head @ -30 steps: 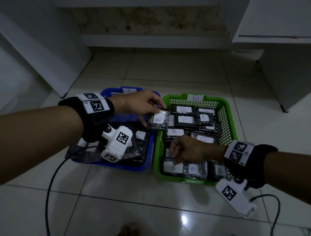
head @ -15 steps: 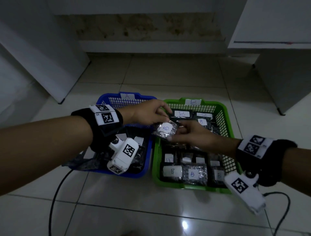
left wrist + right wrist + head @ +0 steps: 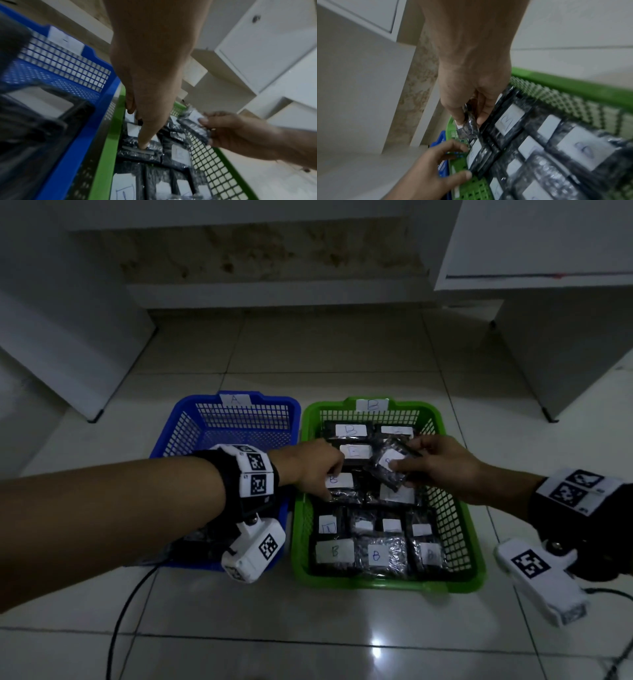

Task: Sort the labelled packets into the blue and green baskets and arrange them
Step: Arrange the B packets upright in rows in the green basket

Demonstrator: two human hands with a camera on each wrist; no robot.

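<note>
The blue basket (image 3: 202, 402), tagged A, and the green basket (image 3: 387, 585), tagged B, stand side by side on the floor. Several dark packets with white B labels (image 3: 376, 556) lie in rows in the green one. My right hand (image 3: 402, 455) pinches one labelled packet (image 3: 383, 474) and holds it tilted above the far half of the green basket. My left hand (image 3: 330, 487) reaches across into the green basket. Its straight index fingertip (image 3: 143, 146) presses on a lying packet (image 3: 339, 481). My left arm hides most of the blue basket's contents.
White cabinets stand at left (image 3: 68, 337) and right (image 3: 565, 354), with a low ledge (image 3: 274, 292) along the back wall. Cables (image 3: 120, 621) trail over the glossy floor tiles in front of the baskets. The blue basket's far half shows bare mesh (image 3: 239, 433).
The labelled packet passed from my left hand to my right, which now holds it over the green basket. My left hand dropped onto a packet lying in the green basket.
</note>
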